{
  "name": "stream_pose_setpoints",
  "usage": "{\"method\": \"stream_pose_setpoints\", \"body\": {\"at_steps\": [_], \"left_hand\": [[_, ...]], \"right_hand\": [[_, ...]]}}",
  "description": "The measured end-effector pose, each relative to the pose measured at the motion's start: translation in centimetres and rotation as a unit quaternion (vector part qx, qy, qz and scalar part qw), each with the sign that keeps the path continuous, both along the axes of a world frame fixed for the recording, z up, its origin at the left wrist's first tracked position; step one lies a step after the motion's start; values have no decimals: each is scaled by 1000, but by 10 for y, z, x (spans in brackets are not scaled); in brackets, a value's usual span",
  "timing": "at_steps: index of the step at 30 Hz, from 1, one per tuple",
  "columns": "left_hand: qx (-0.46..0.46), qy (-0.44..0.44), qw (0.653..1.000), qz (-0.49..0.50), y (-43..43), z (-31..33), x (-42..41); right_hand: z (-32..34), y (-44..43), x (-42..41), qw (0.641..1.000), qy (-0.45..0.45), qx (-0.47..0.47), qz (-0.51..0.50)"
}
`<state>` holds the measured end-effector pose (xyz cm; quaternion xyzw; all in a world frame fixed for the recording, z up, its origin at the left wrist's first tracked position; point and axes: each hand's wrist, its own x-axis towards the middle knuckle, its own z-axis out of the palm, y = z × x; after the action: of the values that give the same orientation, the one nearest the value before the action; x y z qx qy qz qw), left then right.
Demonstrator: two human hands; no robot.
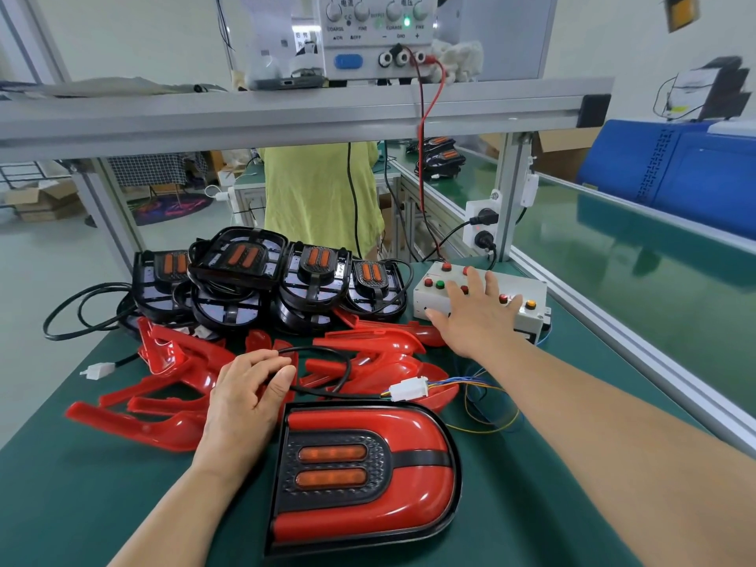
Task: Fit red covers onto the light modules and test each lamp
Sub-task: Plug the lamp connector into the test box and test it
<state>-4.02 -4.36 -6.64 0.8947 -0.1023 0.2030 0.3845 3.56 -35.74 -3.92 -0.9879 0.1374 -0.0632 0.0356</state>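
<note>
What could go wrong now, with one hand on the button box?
The right hand lies spread across several buttons of the box, so it may press a wrong one. The left hand holds the cable; a tug could loosen the white connector and spoil the test.

A lamp (364,480) with its red cover fitted lies on the green tabletop (532,505). Just behind it, the left hand (245,403) curls its fingers (262,364) round the black cable (349,368). The right hand (474,317) lies spread on the white switch box (527,288). Loose red covers (172,362) and stacked black modules (245,272) lie beyond.
</note>
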Motion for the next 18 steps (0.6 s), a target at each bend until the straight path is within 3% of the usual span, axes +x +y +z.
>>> {"method": "stream_pose_setpoints", "body": {"at_steps": [18], "left_hand": [[17,-19,1000,7,0,0,1]], "right_hand": [[6,-2,0,1000,23,3,-3]]}}
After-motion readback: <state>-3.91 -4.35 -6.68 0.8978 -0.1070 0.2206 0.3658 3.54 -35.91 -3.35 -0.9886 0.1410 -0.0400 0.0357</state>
